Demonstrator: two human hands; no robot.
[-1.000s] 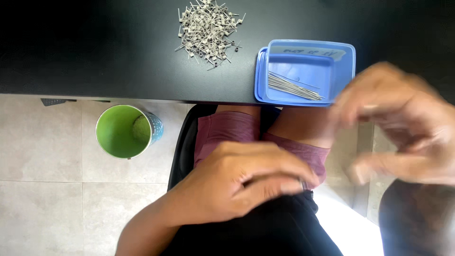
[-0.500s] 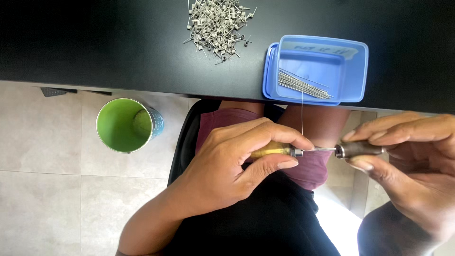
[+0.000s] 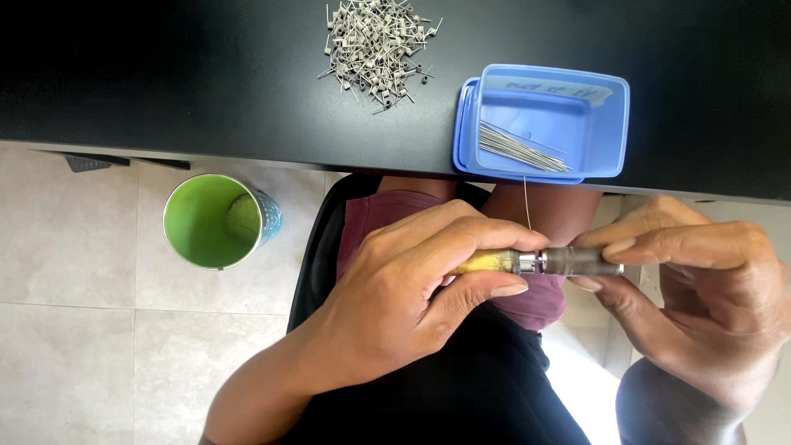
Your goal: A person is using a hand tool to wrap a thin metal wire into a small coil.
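My left hand (image 3: 412, 301) grips the yellow handle of a small winding tool (image 3: 535, 262) held level over my lap. My right hand (image 3: 700, 288) pinches the tool's grey metal end between thumb and fingers. A thin straight wire (image 3: 526, 202) rises from the tool's middle toward the table edge. On the black table (image 3: 165, 82) above, a blue plastic box (image 3: 606, 115) holds a bundle of straight wires (image 3: 519, 148). A pile of small wound wire coils (image 3: 379, 45) lies to its left.
A green cup (image 3: 212, 221) stands on the tiled floor at the left, below the table edge. I sit on a black chair (image 3: 317, 247), with my legs in dark trousers filling the lower middle.
My hands came together from a blurred, apart position and now hold the tool between them, with the wire standing up from it. Since half a second ago they barely moved.
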